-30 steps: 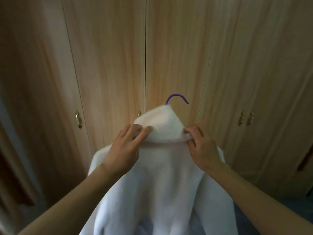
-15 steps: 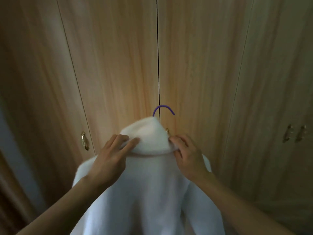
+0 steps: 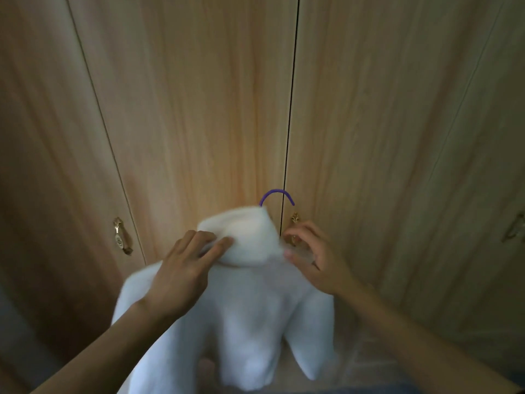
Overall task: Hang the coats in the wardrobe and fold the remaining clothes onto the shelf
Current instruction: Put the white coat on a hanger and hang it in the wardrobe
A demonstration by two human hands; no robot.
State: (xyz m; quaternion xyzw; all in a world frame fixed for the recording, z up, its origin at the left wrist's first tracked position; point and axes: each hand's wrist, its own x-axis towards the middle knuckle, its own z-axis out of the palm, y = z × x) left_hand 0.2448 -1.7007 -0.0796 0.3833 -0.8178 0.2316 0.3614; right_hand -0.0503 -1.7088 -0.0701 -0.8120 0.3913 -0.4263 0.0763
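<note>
Fleece coat (image 3: pixel 250 302), white, on a purple hanger (image 3: pixel 276 194): my left hand (image 3: pixel 184 268) pinches its collar (image 3: pixel 247 240); my right hand (image 3: pixel 315 257), just beside, hangs loosely curled, gripping nothing I see.

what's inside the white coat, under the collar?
Only a purple hanger hook shows, poking out above the collar of the white coat. The rest of the hanger is covered by the fabric and cannot be seen.
</note>
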